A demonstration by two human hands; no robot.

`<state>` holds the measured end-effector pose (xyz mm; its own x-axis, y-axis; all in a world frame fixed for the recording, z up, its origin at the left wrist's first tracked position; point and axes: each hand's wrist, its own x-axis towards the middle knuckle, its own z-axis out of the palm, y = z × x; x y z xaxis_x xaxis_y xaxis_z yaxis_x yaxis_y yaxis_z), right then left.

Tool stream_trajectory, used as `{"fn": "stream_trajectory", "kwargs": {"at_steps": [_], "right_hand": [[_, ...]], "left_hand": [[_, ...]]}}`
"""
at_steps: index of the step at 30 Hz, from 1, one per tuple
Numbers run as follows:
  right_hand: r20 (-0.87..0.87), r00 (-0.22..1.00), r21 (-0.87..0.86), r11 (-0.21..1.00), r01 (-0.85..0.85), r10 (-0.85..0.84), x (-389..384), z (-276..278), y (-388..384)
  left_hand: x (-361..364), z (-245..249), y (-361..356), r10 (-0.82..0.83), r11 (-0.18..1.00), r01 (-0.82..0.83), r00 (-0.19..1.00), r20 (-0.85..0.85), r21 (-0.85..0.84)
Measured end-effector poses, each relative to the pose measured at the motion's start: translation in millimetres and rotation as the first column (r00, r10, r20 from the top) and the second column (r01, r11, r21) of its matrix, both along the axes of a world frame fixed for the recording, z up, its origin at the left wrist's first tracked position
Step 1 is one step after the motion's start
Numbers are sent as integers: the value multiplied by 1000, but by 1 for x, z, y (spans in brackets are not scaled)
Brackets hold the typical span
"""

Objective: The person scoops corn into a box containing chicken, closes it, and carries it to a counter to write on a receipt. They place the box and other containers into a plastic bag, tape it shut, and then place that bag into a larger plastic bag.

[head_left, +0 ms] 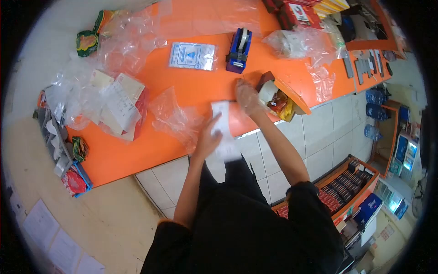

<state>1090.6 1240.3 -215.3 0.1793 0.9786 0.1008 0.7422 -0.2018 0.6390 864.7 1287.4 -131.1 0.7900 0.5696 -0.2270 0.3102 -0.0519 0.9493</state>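
Note:
A long white paper slip [221,121] hangs over the front edge of the orange table, with print too small to read. My left hand [209,139] is closed on its left side, fingers lying across the paper. My right hand [247,98] is over the table to the right of the slip, smeared by motion, so its fingers do not show clearly. Close beside it, an open cardboard box [292,96] holds red and yellow packets [283,104]. A crumpled clear plastic bag [173,116] lies just left of my left hand.
On the orange table [123,157] stand a blue tape dispenser [238,51] and a blue-and-white plastic packet [192,56]. Plastic-wrapped papers [121,102] lie at left, knives and tools [365,64] at far right. A wooden rack [344,187] sits on the floor.

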Motion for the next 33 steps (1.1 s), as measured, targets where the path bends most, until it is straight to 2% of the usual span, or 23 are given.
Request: {"fn": "stream_trajectory", "kwargs": {"at_steps": [1,3,4,5,6,7,9,10,13,14,17,18,21,24,27,30,33], "right_hand": [[126,989,58,995,-81,74,6,-21,-17],[-93,993,105,993,-57,67,3,-21,-27],[-430,903,64,997,41,-9,-7,18,-19],[-712,696,-11,993,116,-89,-16,47,-16],[-842,540,68,995,73,17,-18,55,-26],[-851,516,119,993,17,93,-19,50,-36],[-857,453,230,969,-88,245,-18,39,-51],[-818,480,242,947,-213,317,-8,40,-48],[-914,371,142,986,-85,164,-7,59,-51],[-883,449,56,981,-183,134,-5,65,-53],[-775,581,-33,903,-428,247,7,72,-64],[-841,516,-38,934,-355,162,11,66,-68],[-582,813,-355,906,-229,-22,0,57,-74],[-572,815,-273,959,-80,-95,-13,53,-62],[-869,491,106,993,49,68,-16,49,-59],[-830,557,-76,996,-48,-36,-31,74,-41],[-881,457,188,977,104,121,-45,57,-32]], "left_hand": [[12,-24,8,83,990,-81,996,-12,117],[30,-56,27,206,923,-190,978,-13,334],[34,-62,39,256,874,-227,967,-11,430],[38,-65,51,260,822,-231,965,17,521],[42,-63,62,261,760,-231,965,41,607],[42,-61,70,258,690,-228,964,62,687],[37,-55,82,159,707,-103,987,-15,699],[33,-53,86,109,711,-40,993,-53,702],[24,-51,94,-19,774,101,991,-135,625],[21,-50,96,-46,777,126,988,-144,617],[15,-47,97,-126,775,207,977,-175,597],[15,-48,97,-147,766,231,971,-186,600],[16,-52,96,-176,750,260,965,-196,608],[15,-50,95,-200,707,307,951,-236,637],[18,-48,93,-194,680,340,938,-287,650],[22,-46,84,-163,700,350,927,-338,623],[24,-43,79,-160,727,361,916,-368,584]]}}
